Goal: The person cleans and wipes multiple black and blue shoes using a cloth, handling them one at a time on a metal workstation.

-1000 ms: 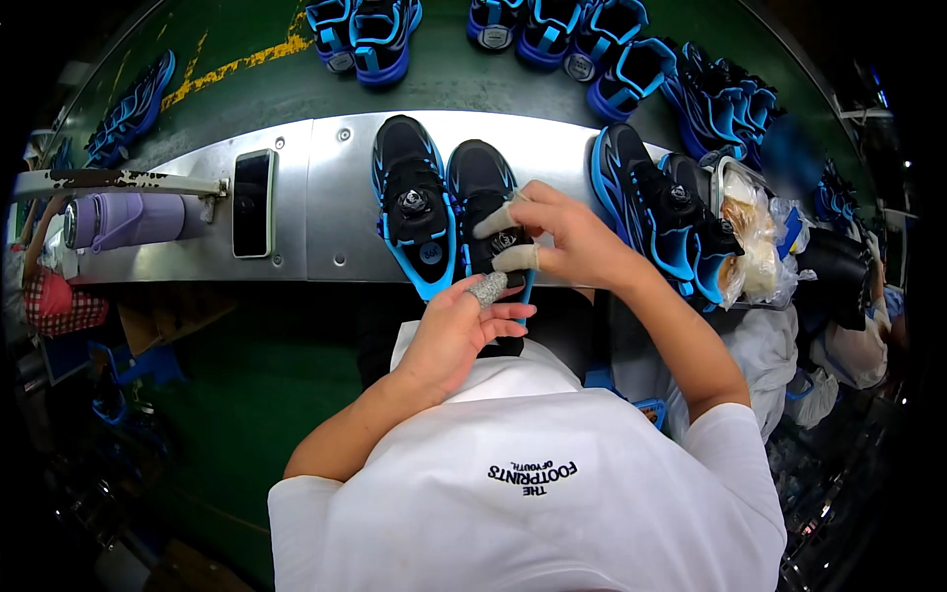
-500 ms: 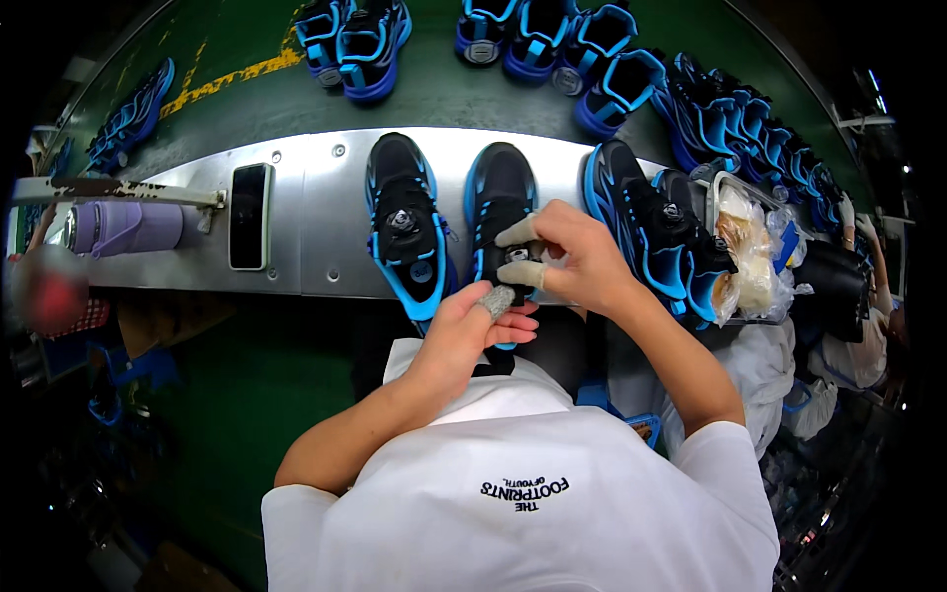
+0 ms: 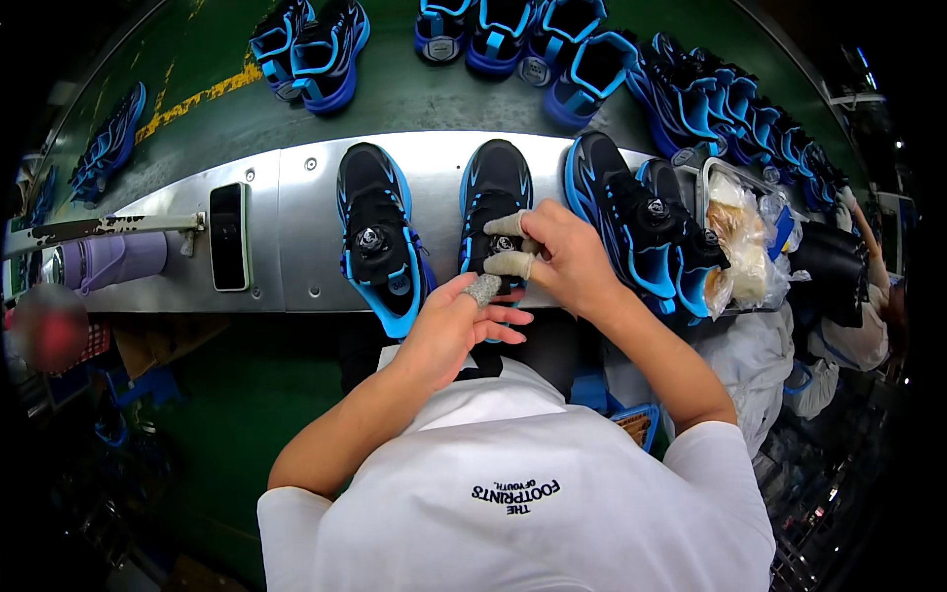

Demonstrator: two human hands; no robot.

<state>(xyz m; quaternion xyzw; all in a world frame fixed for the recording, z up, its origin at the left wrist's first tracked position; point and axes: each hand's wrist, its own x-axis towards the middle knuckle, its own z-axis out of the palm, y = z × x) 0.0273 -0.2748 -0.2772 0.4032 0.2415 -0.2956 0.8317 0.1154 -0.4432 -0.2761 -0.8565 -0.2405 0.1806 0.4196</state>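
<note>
A black and blue sneaker (image 3: pixel 493 183) with a round dial (image 3: pixel 501 243) on its tongue stands in front of me, toe pointing away. My right hand (image 3: pixel 567 252), with beige covers on thumb and index finger, has these two closed around the dial. Over the shoe's heel end lies my left hand (image 3: pixel 444 331); a grey-covered digit touches near the tongue and its other fingers stretch out apart. The shoe's collar is mostly hidden beneath it. To the left stands a matching sneaker (image 3: pixel 367 192), dial showing; to the right another pair (image 3: pixel 604 187) sits close together.
The metal ledge (image 3: pixel 306 217) carries a phone (image 3: pixel 230 237) and a lilac bottle (image 3: pixel 123 259) by a worn metal bar (image 3: pixel 109 229). At right is a tray (image 3: pixel 702 183) of plastic-wrapped items. Several sneakers (image 3: pixel 572 59) stand on the green surface (image 3: pixel 414 104) beyond.
The whole view has shifted, so the shoes and ledge appear farther left. Both hands stay at the same sneaker, the right thumb and index still around its dial.
</note>
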